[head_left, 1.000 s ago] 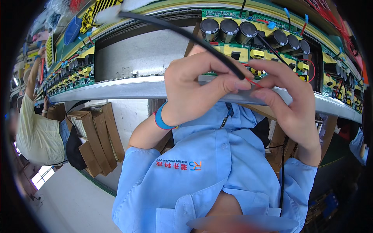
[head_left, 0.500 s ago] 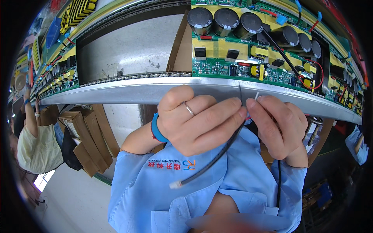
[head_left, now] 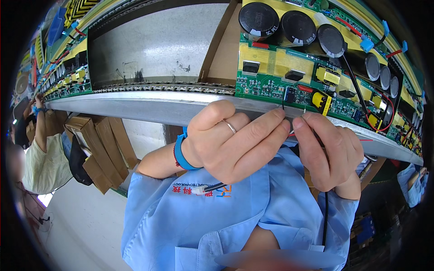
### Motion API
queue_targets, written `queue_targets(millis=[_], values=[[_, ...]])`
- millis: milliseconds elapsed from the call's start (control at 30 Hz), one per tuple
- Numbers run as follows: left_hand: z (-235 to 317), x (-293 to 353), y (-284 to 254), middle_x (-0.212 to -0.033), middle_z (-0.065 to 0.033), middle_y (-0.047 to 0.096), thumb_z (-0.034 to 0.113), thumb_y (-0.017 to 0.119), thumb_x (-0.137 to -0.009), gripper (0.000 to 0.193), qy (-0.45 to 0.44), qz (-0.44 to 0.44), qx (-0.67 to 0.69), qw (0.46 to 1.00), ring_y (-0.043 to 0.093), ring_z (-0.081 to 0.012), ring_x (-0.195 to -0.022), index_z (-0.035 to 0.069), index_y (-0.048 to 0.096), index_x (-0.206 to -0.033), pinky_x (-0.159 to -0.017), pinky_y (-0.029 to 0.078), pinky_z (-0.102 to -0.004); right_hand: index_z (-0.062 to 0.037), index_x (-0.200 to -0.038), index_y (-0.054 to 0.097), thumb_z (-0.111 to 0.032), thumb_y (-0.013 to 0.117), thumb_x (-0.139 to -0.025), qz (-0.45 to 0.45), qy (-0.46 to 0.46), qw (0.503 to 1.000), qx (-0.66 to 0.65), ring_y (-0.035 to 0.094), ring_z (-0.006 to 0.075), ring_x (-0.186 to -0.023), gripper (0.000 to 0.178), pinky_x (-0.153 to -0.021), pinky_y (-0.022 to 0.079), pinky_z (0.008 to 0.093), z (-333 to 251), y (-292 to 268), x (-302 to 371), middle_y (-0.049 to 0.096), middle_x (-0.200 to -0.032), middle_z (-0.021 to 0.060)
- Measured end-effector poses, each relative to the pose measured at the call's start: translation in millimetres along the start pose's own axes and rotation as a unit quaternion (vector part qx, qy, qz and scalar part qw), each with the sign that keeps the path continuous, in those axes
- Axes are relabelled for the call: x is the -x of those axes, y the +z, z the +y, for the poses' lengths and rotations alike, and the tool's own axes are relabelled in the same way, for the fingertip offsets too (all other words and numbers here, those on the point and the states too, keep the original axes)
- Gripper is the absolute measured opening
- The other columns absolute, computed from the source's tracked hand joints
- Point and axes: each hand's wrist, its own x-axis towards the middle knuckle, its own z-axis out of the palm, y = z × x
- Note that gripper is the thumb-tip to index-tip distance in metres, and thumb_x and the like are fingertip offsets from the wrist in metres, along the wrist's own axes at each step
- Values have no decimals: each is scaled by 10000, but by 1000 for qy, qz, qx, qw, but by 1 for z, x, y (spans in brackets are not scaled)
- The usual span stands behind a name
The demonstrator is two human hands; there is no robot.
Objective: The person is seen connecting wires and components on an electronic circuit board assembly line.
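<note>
My left hand (head_left: pixel 239 142) is closed, thumb and fingertips pinching a thin black wire whose end sticks up above them. From under that hand comes a black cable (head_left: pixel 216 186) ending in a small white connector (head_left: pixel 199 191), in front of my blue shirt; its middle is hidden by the hand. Close by on the right, my right hand (head_left: pixel 330 151) pinches a thin wire with a pale tip (head_left: pixel 304 109). A bit of red wire (head_left: pixel 292 134) shows between the two hands. A stretch of black cable (head_left: pixel 326 221) hangs below my right hand.
Just beyond my hands runs a metal rail (head_left: pixel 149 107) with a chain conveyor. On it lies a green circuit board (head_left: pixel 271 86) with large black capacitors (head_left: pixel 298 28) and loose wires. Cardboard boxes (head_left: pixel 97 149) stand at left, near another person (head_left: pixel 49 158); someone's blue sleeve (head_left: pixel 412 183) is far right.
The circuit board appears larger and farther right in the view. The cable's white connector has swung up toward my left hand. Both hands keep their pinches, and less wire shows above the fingertips.
</note>
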Motion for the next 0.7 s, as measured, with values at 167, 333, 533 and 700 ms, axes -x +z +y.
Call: queue_targets(millis=[167,333,533,700], values=[[3,-1,2,-888,-72,699,157,632,-621,270,-6,12,3,1000,446,-80,-519,50,709,-857,-594,339,-234,-42,-929,707,-65,671,-735,4,-4,1000,-1,532,95,-519,199,-406,308,208,1,0,0,675,-884,101],[3,-11,-2,-894,-78,699,159,649,-650,273,-31,-10,16,999,494,-84,-540,43,703,-891,-608,333,-252,-20,-938,689,4,704,-713,-52,45,997,-22,610,164,-617,226,-488,434,236,-3,-11,-7,687,-897,121],[3,-13,5,-901,-63,710,194,652,-678,272,-43,-8,-10,999,539,-79,-574,54,714,-903,-625,316,-269,-20,-949,666,108,711,-687,-90,128,984,-81,689,247,-773,295,-634,556,297,-2,-13,-10,703,-929,132],[1,-4,7,-880,-46,708,231,635,-681,284,-44,36,-8,998,511,-75,-558,77,723,-903,-615,294,-275,-12,-915,692,28,706,-689,-45,91,993,-51,669,204,-647,231,-498,514,253,3,-2,-9,703,-880,136]])
